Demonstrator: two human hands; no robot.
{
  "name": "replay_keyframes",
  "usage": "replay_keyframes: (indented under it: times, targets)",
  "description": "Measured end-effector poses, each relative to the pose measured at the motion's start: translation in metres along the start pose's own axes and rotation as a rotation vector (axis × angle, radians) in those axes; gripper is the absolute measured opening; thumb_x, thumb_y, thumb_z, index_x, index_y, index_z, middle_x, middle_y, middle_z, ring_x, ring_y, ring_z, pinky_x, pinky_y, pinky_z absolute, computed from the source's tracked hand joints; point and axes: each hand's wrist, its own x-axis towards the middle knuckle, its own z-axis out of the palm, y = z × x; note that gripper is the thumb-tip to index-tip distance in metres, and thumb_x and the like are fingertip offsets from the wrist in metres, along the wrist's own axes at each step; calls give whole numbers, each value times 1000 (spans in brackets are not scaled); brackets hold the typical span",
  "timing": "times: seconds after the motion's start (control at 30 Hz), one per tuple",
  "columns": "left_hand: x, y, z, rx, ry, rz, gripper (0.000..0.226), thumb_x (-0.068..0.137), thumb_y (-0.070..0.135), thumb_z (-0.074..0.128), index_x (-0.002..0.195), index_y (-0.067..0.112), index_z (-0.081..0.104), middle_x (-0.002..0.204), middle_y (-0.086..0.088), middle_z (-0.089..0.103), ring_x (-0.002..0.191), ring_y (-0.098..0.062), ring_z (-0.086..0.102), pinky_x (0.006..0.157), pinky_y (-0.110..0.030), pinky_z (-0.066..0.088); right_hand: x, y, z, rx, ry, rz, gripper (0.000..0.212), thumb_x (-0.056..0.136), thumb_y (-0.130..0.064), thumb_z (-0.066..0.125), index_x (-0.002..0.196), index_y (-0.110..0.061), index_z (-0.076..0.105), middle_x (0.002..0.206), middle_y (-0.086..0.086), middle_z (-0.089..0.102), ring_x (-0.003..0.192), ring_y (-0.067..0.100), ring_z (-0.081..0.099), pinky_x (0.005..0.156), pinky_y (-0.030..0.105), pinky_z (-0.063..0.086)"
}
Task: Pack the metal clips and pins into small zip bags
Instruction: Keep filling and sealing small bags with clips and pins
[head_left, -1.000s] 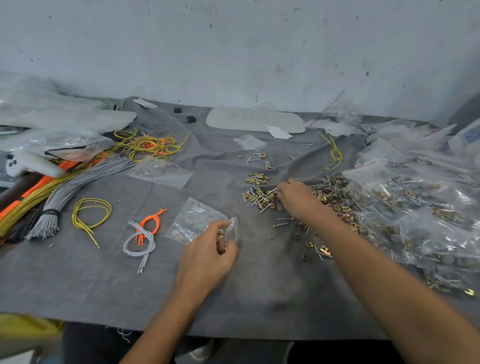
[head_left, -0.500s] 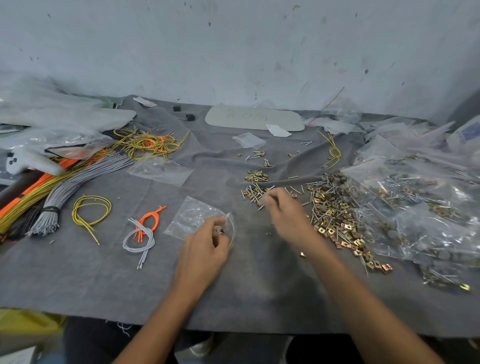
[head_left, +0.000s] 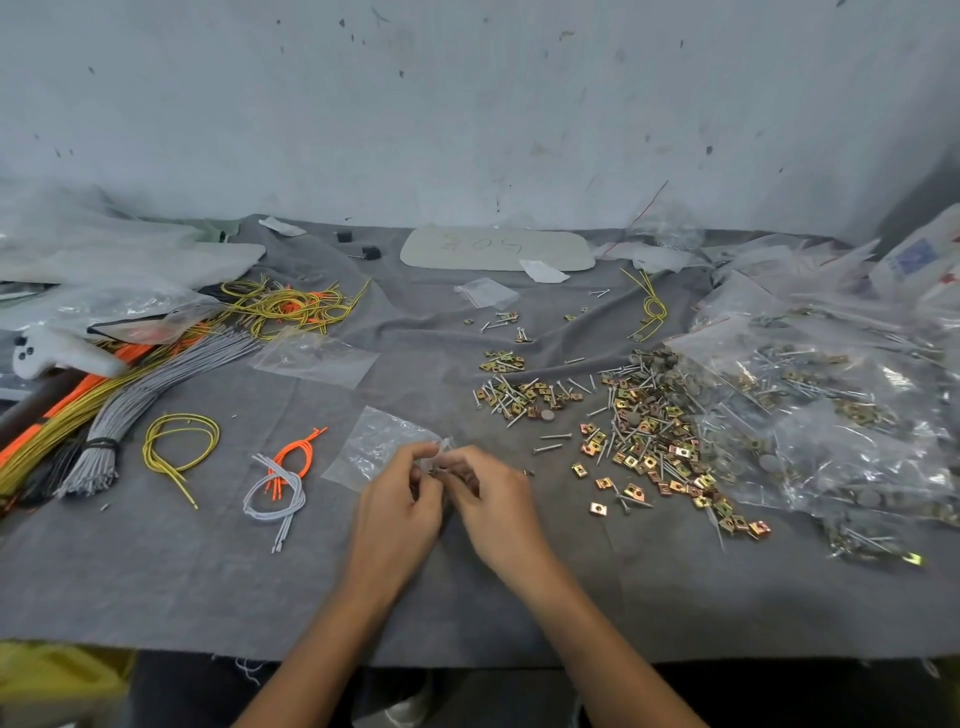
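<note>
A small clear zip bag (head_left: 382, 448) lies on the grey cloth (head_left: 208, 582) at the centre. My left hand (head_left: 402, 512) pinches its open mouth at the right end. My right hand (head_left: 491, 506) meets it there, fingers curled and pinching small metal pieces at the bag's mouth; what it holds is mostly hidden. A loose heap of brass-coloured metal clips and silver pins (head_left: 644, 441) spreads to the right of my hands, with a smaller pile (head_left: 519, 397) beyond them.
Big clear bags of packed clips and pins (head_left: 831, 415) fill the right side. Bundles of grey, yellow and orange cords (head_left: 104, 410) lie left, with small cord loops (head_left: 283, 480) near my left hand. An empty zip bag (head_left: 317, 358) lies further back. A wall stands behind.
My right hand left the pile of clips and pins and came back left to the bag's mouth. My left hand kept hold of the bag.
</note>
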Motion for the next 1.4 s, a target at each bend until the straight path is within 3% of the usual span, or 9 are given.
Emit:
replay_keyframes:
  times: [0.13,0.23,0.37,0.57,0.83,0.93,1.07,1.27,1.4]
  targets:
    - [-1,3,-1,-5,21,3,31,89,9,58,111,29,65,68,4,60,69,-14,60,72,-40,51,-3,2,-6,126,98,64,21,91,-15,69,96,-36,70,88,-28,70,87,-7,67,77,9,48]
    - [-3,7,-3,-19,18,-6,32,82,24,51,111,28,65,70,3,61,70,-16,61,73,-41,51,-3,0,-8,207,148,100,25,89,-19,69,90,-44,66,93,-27,71,87,-5,68,78,13,52]
    - [-4,8,-3,-24,8,-6,36,79,25,49,111,28,65,68,3,59,69,-17,59,73,-41,50,-4,1,-7,315,180,124,15,89,-19,68,94,-33,68,94,-15,74,89,1,70,80,26,57]
    - [-4,7,-3,-12,13,-4,35,79,26,48,110,30,64,69,4,60,67,-13,58,70,-37,50,-3,3,-9,428,267,168,9,94,-20,66,94,-28,68,91,-9,73,86,6,68,76,27,56]
    - [-3,5,-2,-5,4,3,32,82,21,51,111,30,63,68,2,61,70,-17,63,75,-45,54,-6,0,-5,-132,83,34,22,93,-28,67,113,-35,74,98,-9,56,97,11,50,83,10,37]
    - [-3,4,-2,-1,15,4,34,81,26,47,110,31,63,71,1,62,69,-16,61,74,-43,52,-12,-2,-9,-312,298,88,23,92,-26,64,113,-31,72,105,-7,59,102,15,40,85,26,40]
    - [-3,4,-1,-8,27,16,33,80,26,46,107,34,63,71,0,64,64,-13,58,68,-39,50,-14,-5,-6,-600,125,115,21,96,-38,55,113,-34,68,114,-7,60,107,21,43,86,34,31]
    - [-3,3,-1,9,29,45,32,82,24,48,109,30,63,70,1,62,67,-15,61,71,-44,53,-15,-1,-8,-233,250,48,9,93,-23,62,102,-26,64,95,-10,65,93,16,51,83,35,44]
    - [-2,0,0,3,9,46,30,86,14,55,110,30,63,66,3,59,65,-16,60,69,-47,53,-17,-5,-5,-250,89,-40,18,89,-19,65,104,-29,63,97,-11,67,93,15,54,79,31,45]
